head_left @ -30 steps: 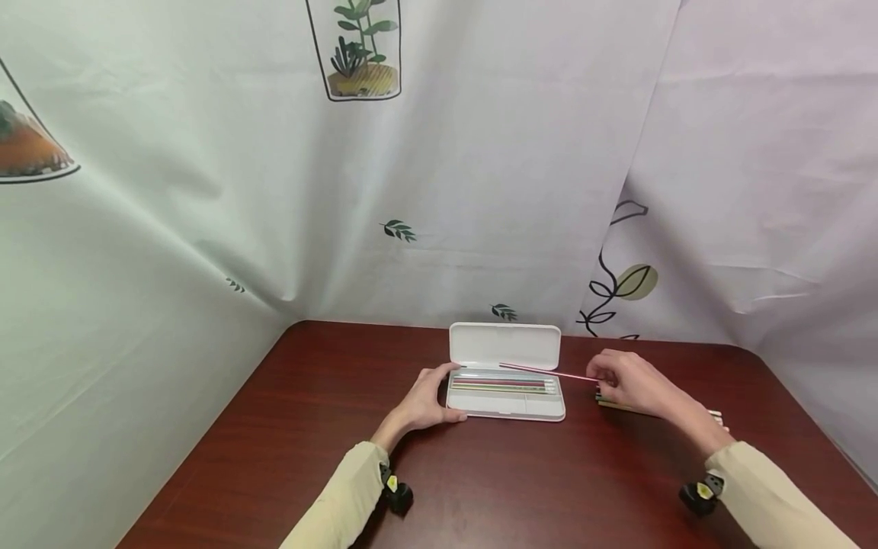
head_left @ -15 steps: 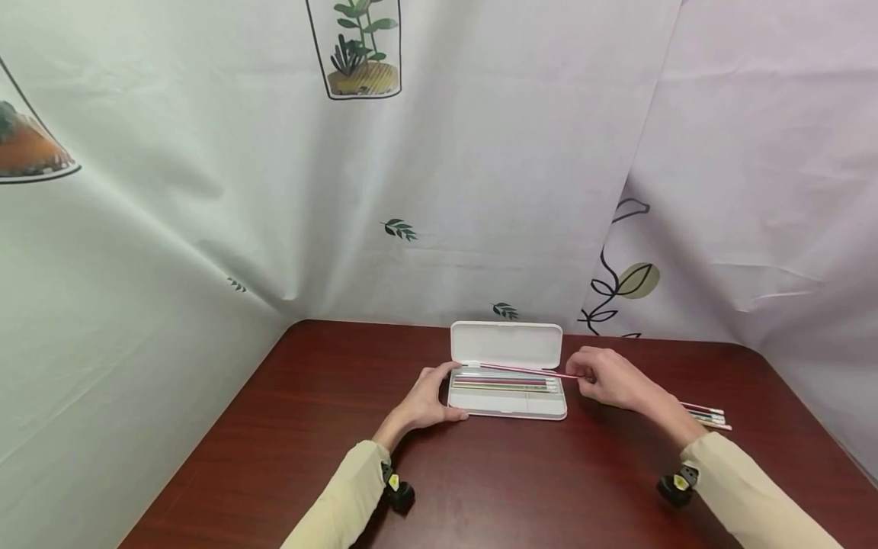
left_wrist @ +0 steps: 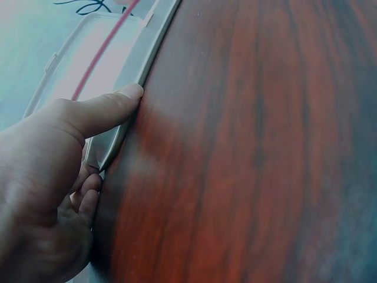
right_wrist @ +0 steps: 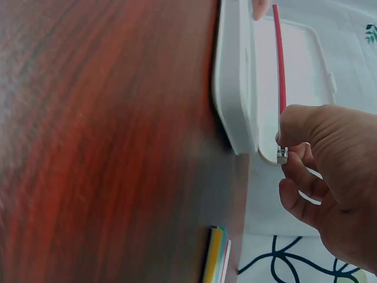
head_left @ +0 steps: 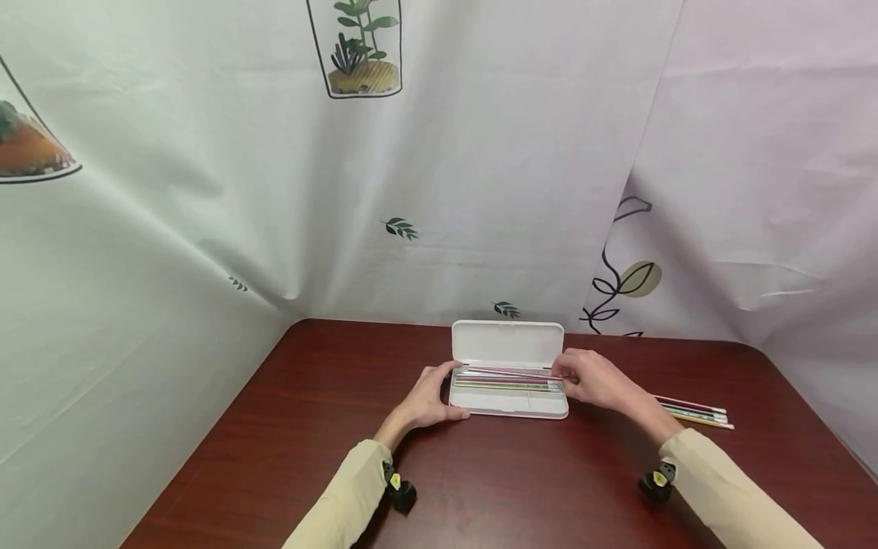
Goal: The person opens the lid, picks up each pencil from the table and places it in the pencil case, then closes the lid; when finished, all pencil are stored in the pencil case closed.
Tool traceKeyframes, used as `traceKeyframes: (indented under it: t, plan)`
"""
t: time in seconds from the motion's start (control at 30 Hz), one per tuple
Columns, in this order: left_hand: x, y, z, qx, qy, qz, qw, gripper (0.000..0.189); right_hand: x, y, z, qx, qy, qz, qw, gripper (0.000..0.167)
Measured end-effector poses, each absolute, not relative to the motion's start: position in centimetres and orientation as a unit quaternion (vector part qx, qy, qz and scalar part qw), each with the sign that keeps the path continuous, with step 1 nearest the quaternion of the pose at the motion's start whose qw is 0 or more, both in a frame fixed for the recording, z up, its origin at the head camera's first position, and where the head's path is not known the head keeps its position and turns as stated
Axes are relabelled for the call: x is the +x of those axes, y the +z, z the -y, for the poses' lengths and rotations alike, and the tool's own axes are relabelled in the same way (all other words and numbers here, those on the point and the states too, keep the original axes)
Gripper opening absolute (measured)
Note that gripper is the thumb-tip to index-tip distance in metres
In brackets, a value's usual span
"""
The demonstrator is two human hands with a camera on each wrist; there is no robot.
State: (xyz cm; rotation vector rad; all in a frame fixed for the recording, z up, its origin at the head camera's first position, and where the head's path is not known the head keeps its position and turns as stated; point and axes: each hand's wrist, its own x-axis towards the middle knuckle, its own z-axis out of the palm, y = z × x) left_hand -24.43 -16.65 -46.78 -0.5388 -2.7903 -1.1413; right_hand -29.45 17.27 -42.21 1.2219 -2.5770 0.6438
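Note:
A white pencil case (head_left: 494, 402) lies with its lid (head_left: 507, 341) raised at the back. Across its left end my left hand (head_left: 424, 400) grips it, thumb at the front edge and fingers toward the back corner. My right hand (head_left: 595, 380) pinches a red pencil (right_wrist: 280, 65) near its eraser end, which shows below the thumb in the right wrist view. This pencil stretches leftward over the rear of the case, slightly slanted. Several pencils (head_left: 504, 386) lie side by side in the case, erasers to the right.
More loose pencils (head_left: 694, 412) lie on the brown table (head_left: 535, 480) to the right, partly behind the right forearm. A pale printed curtain (head_left: 507, 191) hangs along the table's back edge.
My right hand has carried the red pencil leftward from beside the loose pencils until it lies over the case. The left hand has stayed on the case's left end.

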Motion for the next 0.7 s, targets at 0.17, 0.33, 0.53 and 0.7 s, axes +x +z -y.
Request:
traceKeyframes:
  t: [0.17, 0.33, 0.53, 0.7]
  plan:
    - [-24.4, -46.8, 16.6, -0.178, -0.373, 0.91, 0.04, 0.088, -29.3, -42.5, -16.6, 0.419, 0.213, 0.877, 0.098, 0.024]
    - [-24.3, -46.7, 16.6, -0.179, -0.375, 0.909, 0.038, 0.088, -29.2, -42.7, -16.1, 0.428, 0.212, 0.873, 0.099, 0.024]
    - [-24.3, -46.7, 16.6, -0.179, -0.375, 0.909, 0.036, 0.088, -29.4, -43.0, -15.8, 0.429, 0.209, 0.875, 0.088, 0.022]
    - [-24.4, -46.7, 16.7, -0.178, -0.373, 0.91, 0.034, 0.088, -29.5, -42.9, -15.5, 0.427, 0.208, 0.876, 0.078, 0.022]
